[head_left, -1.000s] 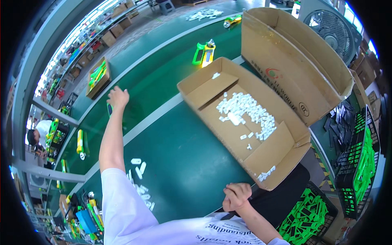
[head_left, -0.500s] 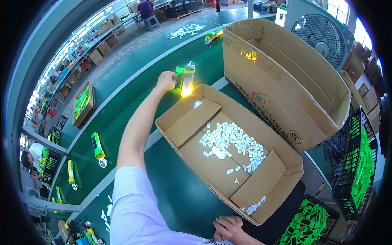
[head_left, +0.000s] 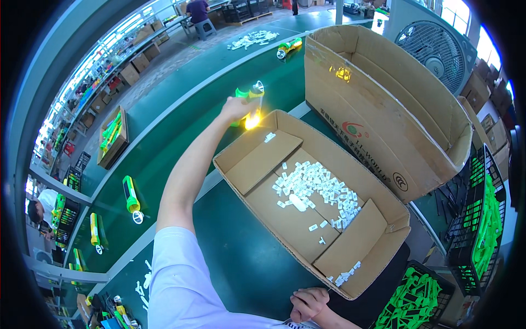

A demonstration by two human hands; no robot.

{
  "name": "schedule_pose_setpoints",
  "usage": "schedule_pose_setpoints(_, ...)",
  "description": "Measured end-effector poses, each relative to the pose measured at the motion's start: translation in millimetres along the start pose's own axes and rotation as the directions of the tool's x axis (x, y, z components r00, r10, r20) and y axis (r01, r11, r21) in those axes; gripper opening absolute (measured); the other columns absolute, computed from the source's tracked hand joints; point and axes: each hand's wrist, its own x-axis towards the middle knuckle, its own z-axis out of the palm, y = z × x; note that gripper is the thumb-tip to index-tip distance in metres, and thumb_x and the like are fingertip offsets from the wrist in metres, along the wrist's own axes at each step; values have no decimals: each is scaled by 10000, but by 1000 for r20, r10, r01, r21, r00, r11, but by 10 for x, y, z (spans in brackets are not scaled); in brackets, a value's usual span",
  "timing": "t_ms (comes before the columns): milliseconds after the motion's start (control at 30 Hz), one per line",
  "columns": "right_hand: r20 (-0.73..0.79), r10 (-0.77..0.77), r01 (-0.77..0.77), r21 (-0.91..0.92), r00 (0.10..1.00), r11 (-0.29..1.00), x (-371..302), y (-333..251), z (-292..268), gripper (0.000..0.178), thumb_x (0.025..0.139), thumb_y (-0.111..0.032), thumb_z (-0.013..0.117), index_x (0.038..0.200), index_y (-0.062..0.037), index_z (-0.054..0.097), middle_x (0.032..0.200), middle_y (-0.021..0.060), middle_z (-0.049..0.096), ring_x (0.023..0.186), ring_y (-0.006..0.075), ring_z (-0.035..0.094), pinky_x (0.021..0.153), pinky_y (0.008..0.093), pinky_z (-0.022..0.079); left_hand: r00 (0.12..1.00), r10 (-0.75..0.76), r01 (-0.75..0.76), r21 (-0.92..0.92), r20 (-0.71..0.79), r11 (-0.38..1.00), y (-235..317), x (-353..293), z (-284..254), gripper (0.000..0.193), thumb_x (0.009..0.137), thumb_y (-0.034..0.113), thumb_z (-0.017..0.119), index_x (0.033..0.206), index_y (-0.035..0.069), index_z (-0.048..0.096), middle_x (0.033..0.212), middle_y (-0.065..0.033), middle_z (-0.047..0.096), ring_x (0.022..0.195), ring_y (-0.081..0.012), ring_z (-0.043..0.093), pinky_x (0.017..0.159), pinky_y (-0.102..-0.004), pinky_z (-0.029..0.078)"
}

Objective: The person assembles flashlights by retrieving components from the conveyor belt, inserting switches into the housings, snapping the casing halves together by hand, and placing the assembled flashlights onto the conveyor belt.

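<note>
My left hand (head_left: 235,108) reaches far out over the green belt, its fingers closed round the bright green handle of a flashlight (head_left: 255,104). The flashlight stands roughly upright with its round lens at the top, and its lower part glows yellow. It is just beyond the far corner of a shallow cardboard box (head_left: 307,257). Many small white plastic pieces (head_left: 318,186) lie scattered inside that box. Close to my body, by the box's near edge, my right hand (head_left: 309,304) rests with curled fingers. Whatever is inside them, if anything, is hidden.
A tall open carton (head_left: 378,109) stands behind the shallow box. More flashlights (head_left: 131,196) lie on the belt at left, another (head_left: 289,48) farther off. Black crates of green parts (head_left: 485,225) are at the right. A fan (head_left: 433,49) stands at the back right.
My left hand has shifted right, from the handle's edge to wrapping over it. The flashlight stays lit at nearly the same spot. My right hand is still curled, and the view has moved slightly.
</note>
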Motion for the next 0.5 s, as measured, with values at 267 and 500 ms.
schedule_pose_setpoints(267,-20,-1,2,39,1000,999,-9,-50,6,210,601,-251,544,712,-117,662,735,-1,675,653,157,655,773,288,415,971,-219,235,221,-93,947,-349,184,242,714,616,690,721,998,87,714,1120,-186,640,1109,-291,553,887,-380,500)
schedule_pose_setpoints(500,-67,-9,13,46,998,999,35,-30,39,239,565,-255,521,693,-105,656,702,13,659,605,168,629,630,301,396,963,-249,266,221,-101,938,-564,-566,-471,574,593,550,729,931,86,748,1034,-141,695,1072,-272,595,883,-367,517)
